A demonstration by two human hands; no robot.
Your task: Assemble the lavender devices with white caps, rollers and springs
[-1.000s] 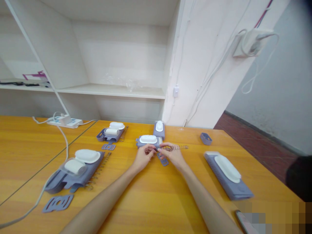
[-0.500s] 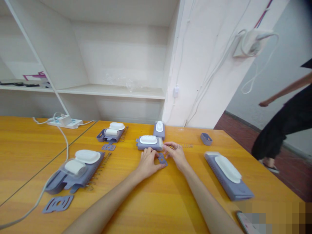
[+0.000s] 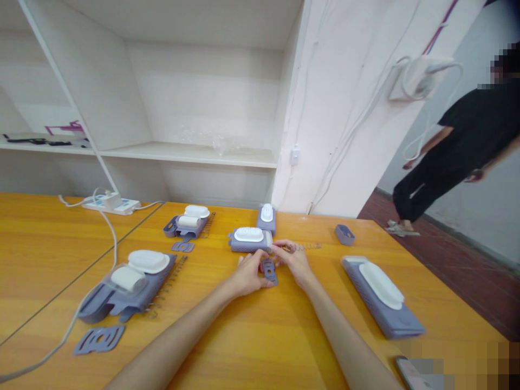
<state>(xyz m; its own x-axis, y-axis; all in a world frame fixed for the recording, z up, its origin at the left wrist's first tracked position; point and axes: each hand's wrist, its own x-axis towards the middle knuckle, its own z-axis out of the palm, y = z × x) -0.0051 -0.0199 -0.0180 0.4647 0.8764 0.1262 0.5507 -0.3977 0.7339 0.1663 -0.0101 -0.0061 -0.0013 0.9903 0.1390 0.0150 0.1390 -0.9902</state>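
Observation:
My left hand (image 3: 248,275) pinches a small grey-purple slotted plate (image 3: 268,272) between thumb and fingers, tilted up just above the table. Close by on the right, my right hand (image 3: 293,262) has its thumb and index finger bent together near the plate's upper edge; what they grip, if anything, is hidden. Just beyond my fingertips lies a grey-purple case (image 3: 249,246) with a white bristled oval piece (image 3: 249,234) on top and a clear end toward my right hand. A coil spring (image 3: 311,246) lies behind my right hand, partly covered by it.
Similar cases stand at the near left (image 3: 148,287), far left (image 3: 193,223), back (image 3: 266,219) and right (image 3: 385,303). Loose slotted plates (image 3: 99,340) and springs lie beside the left ones. A small cup-like part (image 3: 344,235), phone (image 3: 412,374), power strip (image 3: 111,204) and cable (image 3: 111,233) are there; a person (image 3: 467,141) stands right.
The plate has tilted up and turned more upright in my left hand, and my right fingers are closer to it. The person at the right has moved further into view.

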